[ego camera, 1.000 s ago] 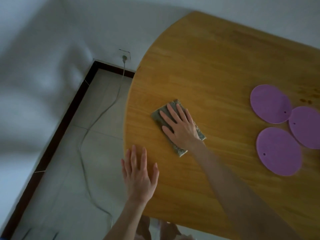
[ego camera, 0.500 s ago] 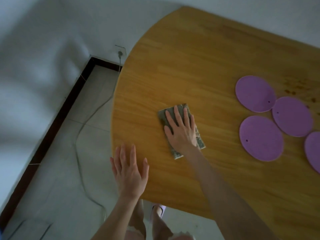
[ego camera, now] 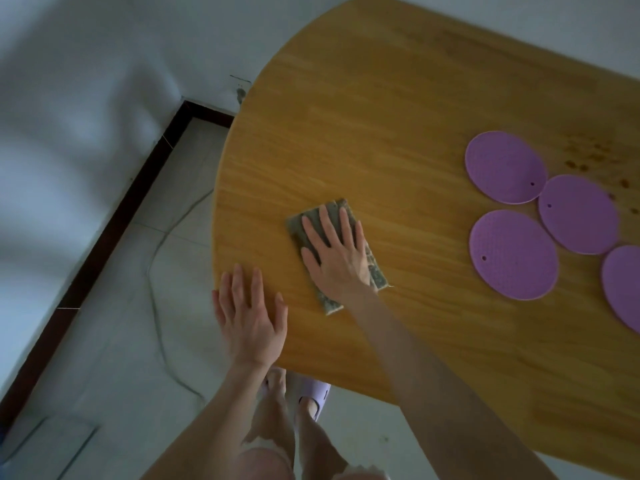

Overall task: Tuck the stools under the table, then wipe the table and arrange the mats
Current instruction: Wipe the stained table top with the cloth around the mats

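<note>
Two feet: right at the bottom of the view, in pale slippers; one slipper shows clearly, the other is mostly hidden behind the left forearm.
Left hand: fingers straight and spread, holding nothing, lying over the desk's near curved rim. It's blurred, so touching or just above, I can't tell.
Right hand: flat, fingers straight and a little apart, pressing down on the cloth.
Cloth: grey-green, mottled, folded into a long rectangle. Its middle is hidden under the palm; only the far end by the fingertips and the near end beside the wrist show. It lies on the left part of the desk, near the rim and well apart from the mats.
Desk: warm yellow wood, rounded on the left; its right side is cut off by the frame.
Mats: four purple rounds clustered on the right, finely textured, a small hole near the rim on three of them, neighbours' edges meeting.
Fourth mat: sliced off by the right edge of the view.
Spots: dark flecks on the wood beyond the mats, too smeared to identify.
Cable: snaking across the tiled floor, upper stretch hidden behind the desk.
Socket: on the white wall, blurred, just past the desk's far-left rim.
</note>
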